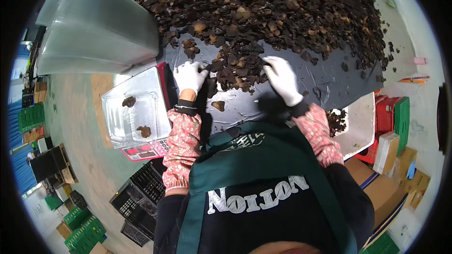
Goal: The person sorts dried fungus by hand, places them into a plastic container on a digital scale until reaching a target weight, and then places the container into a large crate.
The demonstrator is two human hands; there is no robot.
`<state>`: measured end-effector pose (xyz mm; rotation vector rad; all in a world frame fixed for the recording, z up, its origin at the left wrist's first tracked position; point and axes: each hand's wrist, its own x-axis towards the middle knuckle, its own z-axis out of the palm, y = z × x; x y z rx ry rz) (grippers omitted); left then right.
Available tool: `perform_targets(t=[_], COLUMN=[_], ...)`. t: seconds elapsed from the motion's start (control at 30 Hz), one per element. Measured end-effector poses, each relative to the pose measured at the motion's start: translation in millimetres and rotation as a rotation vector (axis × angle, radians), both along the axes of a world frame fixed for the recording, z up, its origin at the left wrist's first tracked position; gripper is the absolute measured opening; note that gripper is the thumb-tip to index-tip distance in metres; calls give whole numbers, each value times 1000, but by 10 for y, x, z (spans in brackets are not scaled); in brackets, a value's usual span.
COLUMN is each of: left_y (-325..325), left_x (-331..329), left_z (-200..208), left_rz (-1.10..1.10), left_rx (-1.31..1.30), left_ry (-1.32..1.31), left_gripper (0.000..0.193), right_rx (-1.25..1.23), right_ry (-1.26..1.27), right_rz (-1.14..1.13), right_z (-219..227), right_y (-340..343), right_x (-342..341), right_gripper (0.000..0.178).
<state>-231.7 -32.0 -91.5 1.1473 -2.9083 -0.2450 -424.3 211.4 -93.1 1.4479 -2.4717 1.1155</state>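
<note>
A small pile of dark brown, curled pieces that look like wood ear mushrooms point(238, 66) lies on the dark plastic-covered table point(226, 110) between my two white-gloved hands. At the pile's left edge my left hand point(189, 77) rests low over the sheet, fingers apart, nothing visible in it. On the other side my right hand point(282, 80) reaches in with its fingers stretched toward the pile, also holding nothing that I can see. One lighter brown piece point(218, 106) lies alone nearer to me. Another small clump point(190, 47) sits just beyond my left hand.
A large heap of the same pieces point(282, 4) covers the far side. Stacked translucent tubs point(99, 28) stand at far left. Nearer left, a clear plastic tray point(113, 124) holds two pieces. To the right is a white bin point(367, 122) with pieces inside, beside red and green crates point(401, 122).
</note>
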Motion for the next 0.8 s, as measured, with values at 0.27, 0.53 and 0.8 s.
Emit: perform_targets(t=[0.27, 0.53, 0.8], left_y=[109, 483, 638], left_x=[138, 83, 49], left_z=[-43, 116, 76], left_rz=[298, 377, 328], left_rx=[289, 910, 1419], left_ry=[789, 1079, 1259], left_gripper=[16, 11, 22], right_rx=[-65, 81, 38], right_ry=[-210, 67, 2], right_rz=[-59, 88, 24], right_z=[131, -60, -91], right_y=[-191, 213, 154], right_x=[-245, 162, 144], right_gripper=[18, 26, 5])
